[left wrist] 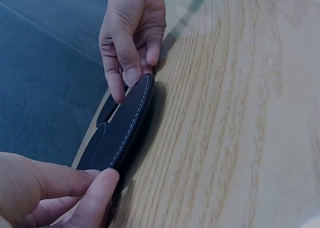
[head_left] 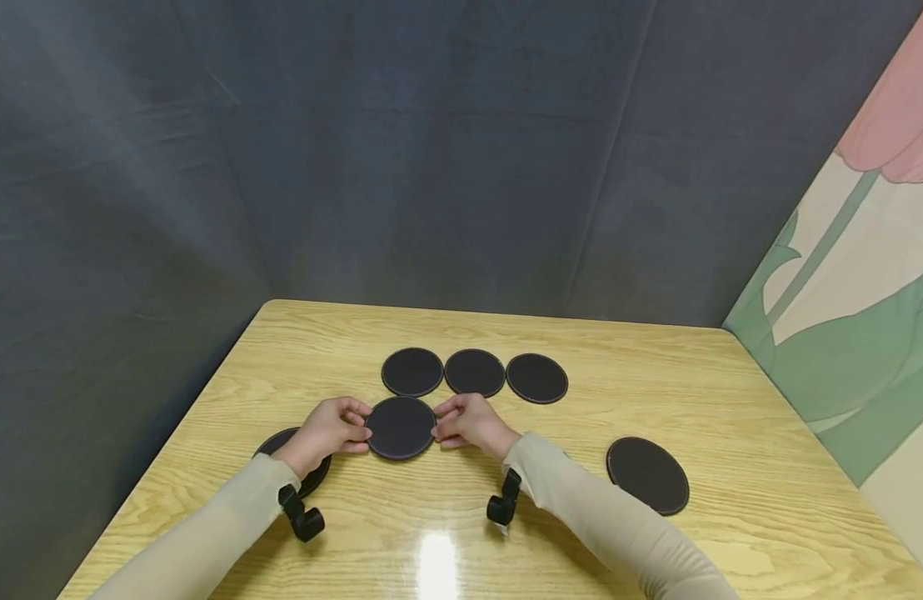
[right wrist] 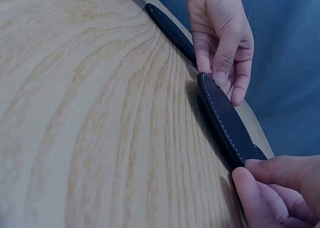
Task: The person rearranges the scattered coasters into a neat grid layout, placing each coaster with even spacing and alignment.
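Both hands hold one round black coaster (head_left: 401, 427) with pale edge stitching. My left hand (head_left: 328, 435) pinches its left edge between thumb and fingers; my right hand (head_left: 472, 423) pinches the opposite edge. In the left wrist view the coaster (left wrist: 131, 115) is tilted a little, with a shadow under its near edge. The right wrist view shows the same coaster (right wrist: 225, 119) between the two hands. Just behind it, a row of three similar coasters lies flat: a left one (head_left: 412, 372), a middle one (head_left: 474, 372) and a right one (head_left: 537, 378).
Another coaster (head_left: 316, 478) lies partly hidden under the left wrist. One more coaster (head_left: 647, 475) rests on the right, beside the right forearm. The wooden table (head_left: 371, 542) ends at a dark curtain (head_left: 431, 208) behind and on the left. A flower-patterned cloth (head_left: 866, 333) hangs on the right.
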A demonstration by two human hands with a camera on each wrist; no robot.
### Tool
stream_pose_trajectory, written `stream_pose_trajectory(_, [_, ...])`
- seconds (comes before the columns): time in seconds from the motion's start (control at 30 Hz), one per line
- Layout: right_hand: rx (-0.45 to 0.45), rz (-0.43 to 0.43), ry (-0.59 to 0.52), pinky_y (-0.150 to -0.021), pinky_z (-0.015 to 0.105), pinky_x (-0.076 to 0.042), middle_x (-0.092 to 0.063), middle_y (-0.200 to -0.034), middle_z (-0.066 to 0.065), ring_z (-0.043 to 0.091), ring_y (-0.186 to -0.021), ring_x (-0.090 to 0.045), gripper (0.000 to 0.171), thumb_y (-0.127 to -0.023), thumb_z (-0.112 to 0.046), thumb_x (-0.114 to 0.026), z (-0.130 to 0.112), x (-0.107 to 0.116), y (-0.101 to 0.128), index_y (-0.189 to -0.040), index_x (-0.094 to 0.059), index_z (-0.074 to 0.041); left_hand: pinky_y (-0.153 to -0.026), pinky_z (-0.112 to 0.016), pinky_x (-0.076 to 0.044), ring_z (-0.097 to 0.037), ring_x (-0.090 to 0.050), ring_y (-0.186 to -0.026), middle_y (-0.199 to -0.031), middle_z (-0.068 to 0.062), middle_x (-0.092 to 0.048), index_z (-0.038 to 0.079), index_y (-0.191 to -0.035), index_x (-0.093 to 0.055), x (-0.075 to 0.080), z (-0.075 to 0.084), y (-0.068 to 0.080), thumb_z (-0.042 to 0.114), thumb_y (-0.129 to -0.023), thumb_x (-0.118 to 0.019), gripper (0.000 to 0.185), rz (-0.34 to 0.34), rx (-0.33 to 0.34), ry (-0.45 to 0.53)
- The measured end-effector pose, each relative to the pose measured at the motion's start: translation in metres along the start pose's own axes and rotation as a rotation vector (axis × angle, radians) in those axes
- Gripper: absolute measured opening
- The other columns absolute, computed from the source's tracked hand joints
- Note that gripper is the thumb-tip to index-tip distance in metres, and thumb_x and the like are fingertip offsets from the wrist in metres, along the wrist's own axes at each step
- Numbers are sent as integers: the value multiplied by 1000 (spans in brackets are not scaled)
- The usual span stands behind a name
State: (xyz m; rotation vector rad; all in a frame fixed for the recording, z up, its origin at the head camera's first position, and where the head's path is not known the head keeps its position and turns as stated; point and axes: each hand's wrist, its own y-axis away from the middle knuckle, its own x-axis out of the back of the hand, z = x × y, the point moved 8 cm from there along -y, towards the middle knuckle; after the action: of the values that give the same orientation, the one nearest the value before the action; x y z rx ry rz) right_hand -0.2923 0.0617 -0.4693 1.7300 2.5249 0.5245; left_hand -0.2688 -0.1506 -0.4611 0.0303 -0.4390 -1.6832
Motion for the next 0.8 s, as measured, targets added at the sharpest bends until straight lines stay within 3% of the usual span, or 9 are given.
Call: stream_pose_trajectory(0.8, [10, -12, 36, -64, 32, -61, -69, -91, 18, 17, -71, -70, 34, -82, 9, -68, -2, -1, -1, -115, -58, 9, -67, -27, -60, -16, -62, -71, -90, -11, -51, -9, -117, -56, 0, 0, -2, -13, -83, -65, 35, 11, 29, -60])
